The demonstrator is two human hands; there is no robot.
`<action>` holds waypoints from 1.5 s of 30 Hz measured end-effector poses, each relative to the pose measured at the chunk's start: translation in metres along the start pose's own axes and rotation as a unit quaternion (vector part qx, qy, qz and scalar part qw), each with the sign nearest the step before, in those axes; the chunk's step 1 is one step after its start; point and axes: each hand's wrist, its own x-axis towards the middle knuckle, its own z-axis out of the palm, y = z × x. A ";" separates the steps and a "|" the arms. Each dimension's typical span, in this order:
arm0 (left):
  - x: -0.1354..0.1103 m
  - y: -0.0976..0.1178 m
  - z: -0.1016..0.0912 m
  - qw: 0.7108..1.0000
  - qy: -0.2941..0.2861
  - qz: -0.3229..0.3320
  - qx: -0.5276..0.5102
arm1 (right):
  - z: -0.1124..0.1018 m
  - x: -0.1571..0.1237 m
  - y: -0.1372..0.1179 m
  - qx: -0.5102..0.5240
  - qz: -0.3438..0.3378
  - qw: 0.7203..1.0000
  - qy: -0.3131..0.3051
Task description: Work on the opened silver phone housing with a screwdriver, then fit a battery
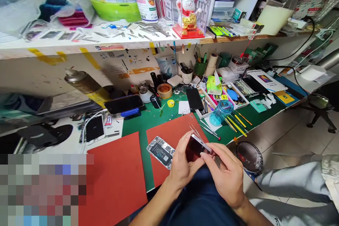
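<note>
A dark-screened smartphone (194,151) with a silver edge is held between my two hands, over the front of the red mat. My left hand (181,164) wraps around its left side, thumb along the lower edge. At the right end, my right hand (228,174) grips the phone with thumb and fingers; whether a small tool is also in those fingers I cannot tell. Left of my hands, an opened phone body (160,151) lies on the red mat (182,123), its black battery and circuit board exposed. Thin metal tweezers (197,135) show just behind the held phone.
A second red mat (113,180) lies to the left. Behind are a black phone (194,99), a blue plastic cup (221,112), yellow-handled tools (235,123) and a spray can (86,86). A shelf (87,44) overhangs the bench. Another person's legs (293,178) are at right.
</note>
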 end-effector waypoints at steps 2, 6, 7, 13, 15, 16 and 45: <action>-0.002 0.001 0.000 1.000 -0.002 -0.026 -0.011 | -0.002 -0.001 0.002 0.018 0.018 1.000 -0.012; -0.006 0.001 0.000 0.996 -0.009 -0.071 -0.044 | -0.004 -0.003 0.004 0.048 0.045 0.997 -0.029; -0.007 0.001 0.000 0.994 -0.011 -0.088 -0.057 | -0.004 -0.003 0.004 0.054 0.049 0.997 -0.030; -0.001 0.018 0.002 0.958 -0.020 -0.214 -0.191 | -0.004 -0.002 0.002 0.061 0.052 0.996 -0.025; 0.003 0.025 0.003 0.942 -0.030 -0.240 -0.231 | -0.004 0.000 0.001 0.054 0.059 0.997 -0.019; 0.005 0.027 0.004 0.937 -0.034 -0.250 -0.243 | -0.004 0.000 0.000 0.052 0.064 0.996 -0.017; 0.011 0.054 -0.005 0.978 -0.010 -0.204 0.045 | -0.003 0.007 0.011 0.213 0.253 0.943 -0.025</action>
